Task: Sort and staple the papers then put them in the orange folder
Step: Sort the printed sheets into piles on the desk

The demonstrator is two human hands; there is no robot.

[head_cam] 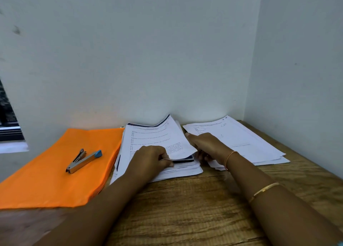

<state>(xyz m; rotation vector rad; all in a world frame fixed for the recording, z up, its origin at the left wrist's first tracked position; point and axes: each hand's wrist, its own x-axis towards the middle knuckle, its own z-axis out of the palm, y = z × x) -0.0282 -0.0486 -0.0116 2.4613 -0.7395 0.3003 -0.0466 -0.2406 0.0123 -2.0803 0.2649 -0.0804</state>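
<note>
Sorting is the step in hand, by my read: nothing looks stapled and nothing is in the folder yet. The left hand (150, 158) sits on the near edge of the middle stack (148, 140), grip narrow, thumb and curled fingers pinching a few sheets there. The right hand (206, 145) is at the right edge of the top sheet (167, 134), which is raised and curled up off the stack. Its fingers lie against and partly under that edge; I cannot tell whether the grip pinches the sheet or only props it.

A second pile, the right stack (250, 142), lies flat just beside the middle one, fanned loosely, near the corner of the wall (167, 60). The orange folder (55, 180) lies flat on the table (185, 208) to the left, touching the middle stack's left edge. The stapler (83, 160) rests on top of it, untouched, well apart from both hands.

Next move likely calls for freeing 1 sheet cleanly and carrying it to the correct pile, the left hand pinning the rest.

In the way: the stapler must come off the folder before it opens. Loose fanned sheets may slide or come up 2 at a time. 2 bangles (263, 189) are on the right forearm. A window (9, 119) is at far left.
</note>
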